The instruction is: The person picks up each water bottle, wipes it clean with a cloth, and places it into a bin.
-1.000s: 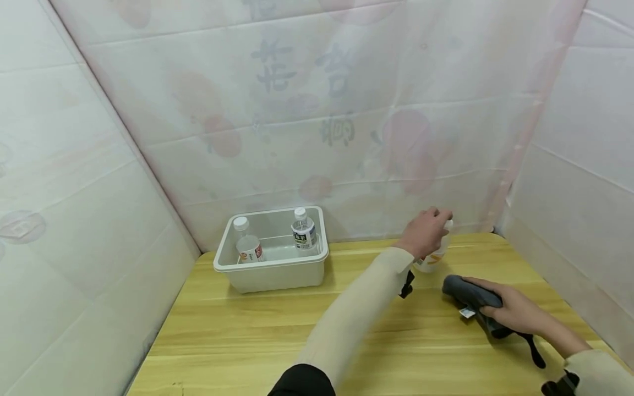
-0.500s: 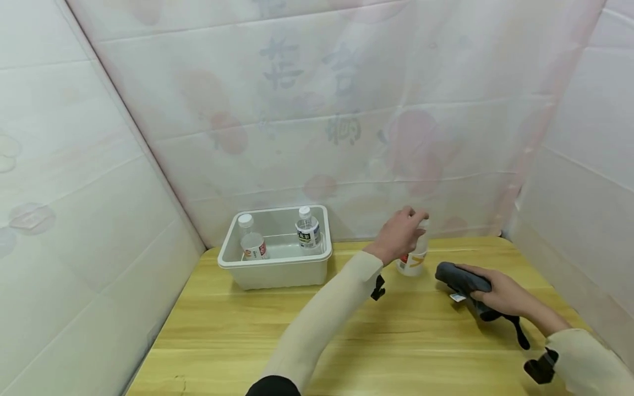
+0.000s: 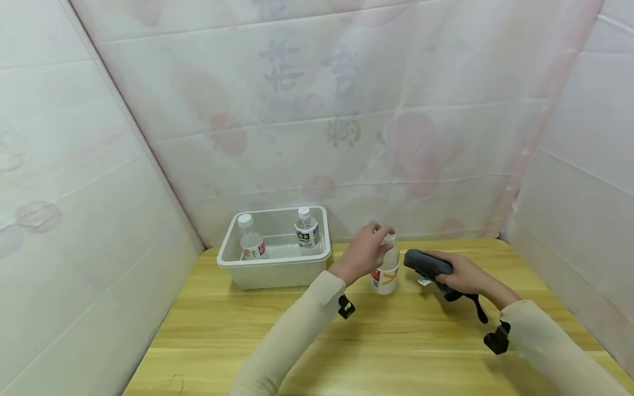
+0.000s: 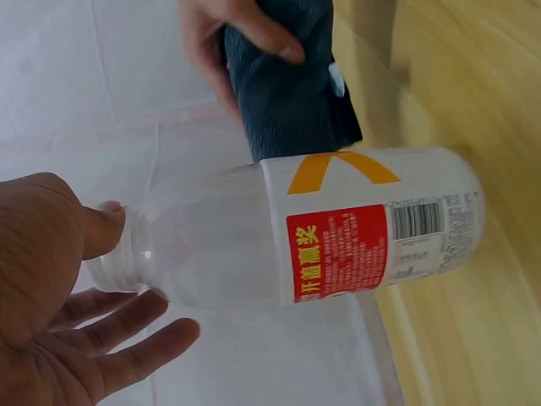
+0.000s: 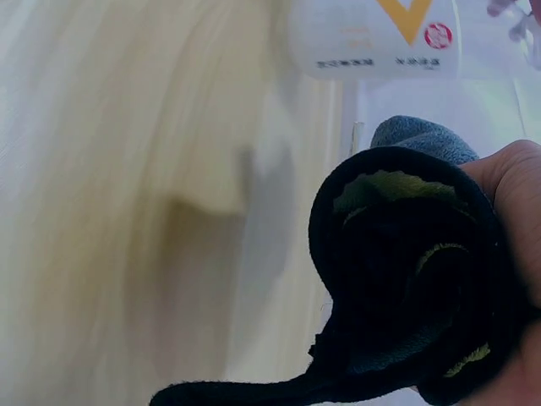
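Note:
My left hand (image 3: 364,253) pinches the white-capped neck of a clear plastic bottle (image 3: 386,275) from above. The bottle is upright, its white label (image 4: 338,220) bearing a red patch, a barcode and an orange mark. Whether its base touches the table cannot be told. Just to the right, my right hand (image 3: 463,272) grips a dark grey rolled cloth item (image 3: 428,264) with a white tag, held just over the table. From the right wrist, its end shows black-edged layers (image 5: 406,254) and a black strap (image 5: 237,392) hanging off; its exact kind is unclear.
A white plastic bin (image 3: 277,276) stands at the back left of the wooden table (image 3: 198,341). Inside are two more clear bottles, one at left (image 3: 253,245) and one at right (image 3: 307,231). Pale printed sheets (image 3: 376,148) wall in the table's back and sides.
My left hand has carried the bottle leftward and nearer to me. My right hand has followed to the left with the rolled cloth item. The bin and its bottles have stayed put.

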`<state>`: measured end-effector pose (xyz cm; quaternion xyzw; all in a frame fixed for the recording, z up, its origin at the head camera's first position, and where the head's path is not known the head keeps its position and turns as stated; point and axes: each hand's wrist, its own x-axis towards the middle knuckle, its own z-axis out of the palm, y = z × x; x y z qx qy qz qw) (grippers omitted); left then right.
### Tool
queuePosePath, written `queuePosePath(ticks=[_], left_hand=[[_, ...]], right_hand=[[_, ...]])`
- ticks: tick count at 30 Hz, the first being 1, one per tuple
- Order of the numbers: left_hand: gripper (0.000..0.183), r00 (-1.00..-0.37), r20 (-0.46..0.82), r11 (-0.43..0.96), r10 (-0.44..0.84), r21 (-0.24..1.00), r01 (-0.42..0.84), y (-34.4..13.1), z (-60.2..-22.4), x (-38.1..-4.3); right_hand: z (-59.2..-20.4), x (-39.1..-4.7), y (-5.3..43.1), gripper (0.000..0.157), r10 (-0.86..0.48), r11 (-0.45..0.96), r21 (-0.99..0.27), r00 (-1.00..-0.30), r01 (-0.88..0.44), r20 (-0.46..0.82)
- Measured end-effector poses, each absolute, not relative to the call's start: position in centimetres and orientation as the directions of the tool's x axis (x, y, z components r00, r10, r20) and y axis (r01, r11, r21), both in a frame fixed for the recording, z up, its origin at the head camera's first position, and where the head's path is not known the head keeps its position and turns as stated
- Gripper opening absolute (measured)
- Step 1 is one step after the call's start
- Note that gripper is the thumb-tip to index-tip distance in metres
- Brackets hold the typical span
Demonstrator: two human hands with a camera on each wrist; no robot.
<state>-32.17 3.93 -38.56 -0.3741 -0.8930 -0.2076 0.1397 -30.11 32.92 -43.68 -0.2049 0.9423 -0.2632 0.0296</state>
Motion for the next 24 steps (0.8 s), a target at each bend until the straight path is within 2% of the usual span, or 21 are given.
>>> queuePosePath(ticks=[6, 14, 24], left_hand=[[0.029, -0.687, 0.425, 0.635, 0.589, 0.283, 0.719, 2.2, -39.0, -31.1], [0.028, -0.665, 0.479, 0.626, 0.573, 0.268, 0.732, 0.6, -39.5, -30.5], [0.027, -0.651, 0.514, 0.641, 0.559, 0.231, 0.732, 0.1, -40.0, -30.1]], right_hand=[[-42.5, -31.1, 30.6, 0.066, -0.444, 0.75, -0.518, -0.894, -0.411, 0.066], [-40.8, -31.7, 27.6, 0.066, -0.495, 0.707, -0.523, -0.862, -0.475, 0.113], [-39.3, -31.6, 25.5, 0.068, -0.504, 0.685, -0.537, -0.852, -0.493, 0.141]])
